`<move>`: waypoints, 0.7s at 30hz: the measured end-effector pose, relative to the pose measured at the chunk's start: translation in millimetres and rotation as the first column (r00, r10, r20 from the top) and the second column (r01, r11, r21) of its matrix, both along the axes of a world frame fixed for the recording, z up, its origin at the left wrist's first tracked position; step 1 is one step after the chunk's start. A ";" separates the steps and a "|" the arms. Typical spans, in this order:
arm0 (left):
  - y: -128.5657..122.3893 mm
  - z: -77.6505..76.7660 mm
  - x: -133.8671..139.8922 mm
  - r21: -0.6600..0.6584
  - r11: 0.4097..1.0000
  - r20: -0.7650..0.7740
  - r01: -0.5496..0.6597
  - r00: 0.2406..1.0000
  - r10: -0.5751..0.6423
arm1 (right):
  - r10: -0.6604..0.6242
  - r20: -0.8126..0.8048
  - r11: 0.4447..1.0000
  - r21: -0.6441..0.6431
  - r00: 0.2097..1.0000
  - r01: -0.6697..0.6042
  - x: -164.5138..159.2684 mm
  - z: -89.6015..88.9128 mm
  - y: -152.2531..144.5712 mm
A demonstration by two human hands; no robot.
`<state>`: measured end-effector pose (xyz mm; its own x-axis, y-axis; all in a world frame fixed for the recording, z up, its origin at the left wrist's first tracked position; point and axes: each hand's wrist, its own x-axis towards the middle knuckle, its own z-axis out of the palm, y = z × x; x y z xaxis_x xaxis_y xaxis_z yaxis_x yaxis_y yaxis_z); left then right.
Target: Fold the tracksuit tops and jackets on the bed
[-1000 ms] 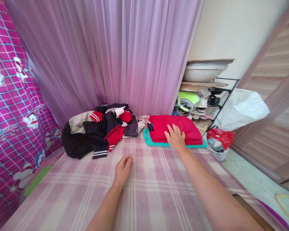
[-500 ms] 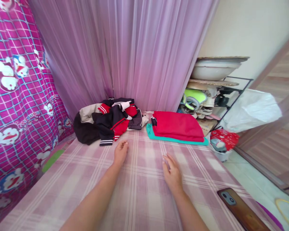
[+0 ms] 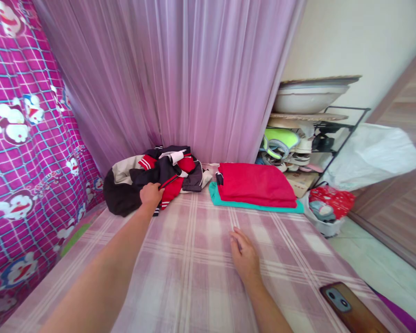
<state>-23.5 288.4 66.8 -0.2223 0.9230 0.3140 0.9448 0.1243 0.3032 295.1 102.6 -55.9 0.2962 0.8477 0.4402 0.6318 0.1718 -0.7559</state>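
My left hand (image 3: 151, 195) is at the front of a crumpled heap of clothes, its fingers closed on a dark navy and red jacket (image 3: 172, 186) with white-striped cuffs. Part of the jacket's sleeve is hidden behind this hand. Against the jacket's left side lies a black and light grey garment (image 3: 119, 200). My right hand (image 3: 245, 254) is open and holds nothing, fingers slightly bent, low over the checked cloth (image 3: 208, 277). Beyond it a folded red garment (image 3: 256, 185) rests on a folded teal one (image 3: 260, 206).
A phone (image 3: 350, 305) lies at the near right. Purple curtains (image 3: 180, 83) hang behind the clothes, and a pink patterned cloth (image 3: 31, 152) hangs on the left. To the right stand a rack (image 3: 353, 125) with shoes and basins, and white bags (image 3: 374, 157).
My left hand has moved forward and left from the checked cloth onto the jacket and closed on it. My right hand stays about where it was. The view has shifted slightly.
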 end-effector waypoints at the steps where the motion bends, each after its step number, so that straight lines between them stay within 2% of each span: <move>1: 3.3 0.8 1.1 -0.010 1.000 -0.046 0.005 0.999 -0.006 | -0.003 0.005 1.000 0.000 1.000 0.003 -0.2 0.3 0.1; 6: 5.3 10.7 -0.7 0.044 0.998 -0.031 0.039 0.999 -0.037 | 0.009 0.045 1.000 -0.007 0.999 -0.009 -1.1 2.1 0.3; 9: -11.2 15.9 -4.6 0.163 0.976 0.075 0.145 0.985 -0.159 | 0.017 0.061 1.000 -0.006 0.998 -0.017 -1.0 2.8 1.1; 14: -68.6 12.3 -6.9 0.235 0.911 0.204 0.339 0.899 -0.387 | 0.025 0.052 1.000 0.009 0.998 -0.026 -1.0 4.0 3.5; 17: -107.2 4.6 -7.1 0.266 0.845 0.275 0.463 0.804 -0.527 | 0.018 0.036 1.000 0.016 0.999 -0.019 -0.5 4.2 4.6; 21: -145.7 -7.0 -10.0 0.191 0.743 0.269 0.642 0.694 -0.668 | 0.009 0.028 1.000 0.009 1.000 -0.009 0.6 2.6 5.6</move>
<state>-33.5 142.6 59.8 0.3354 0.8467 0.4130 0.6360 -0.5269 0.5637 295.7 108.2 -53.3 0.2759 0.8460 0.4561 0.6509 0.1847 -0.7364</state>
